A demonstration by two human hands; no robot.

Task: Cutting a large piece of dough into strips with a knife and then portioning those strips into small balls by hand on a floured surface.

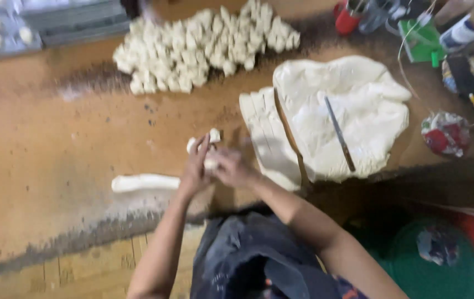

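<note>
Dough piece [210, 148]: a small pale lump held between both hands above the brown work surface [54, 155], with one end showing above the fingers; motion blur hides its exact shape.
Left hand [195, 169]: fingers are curled around the left side of the dough piece, closed on it.
Right hand [232, 168]: fingers are pressed against the right side of the same piece; how tightly they are closed cannot be told through the blur.
Dough rope [144, 182]: a pale roll laid flat on the surface, just left of the left wrist.
Dough slab [353, 111]: a large mass lying to the right of the hands, cut into strips along its near-left edge.
Knife [339, 134]: a thin blade laid on top of the slab.
Heap of cut pieces [203, 47]: many small lumps piled at the far side, well apart from the hands.
Green basin [441, 266]: seen at lower right.
</note>
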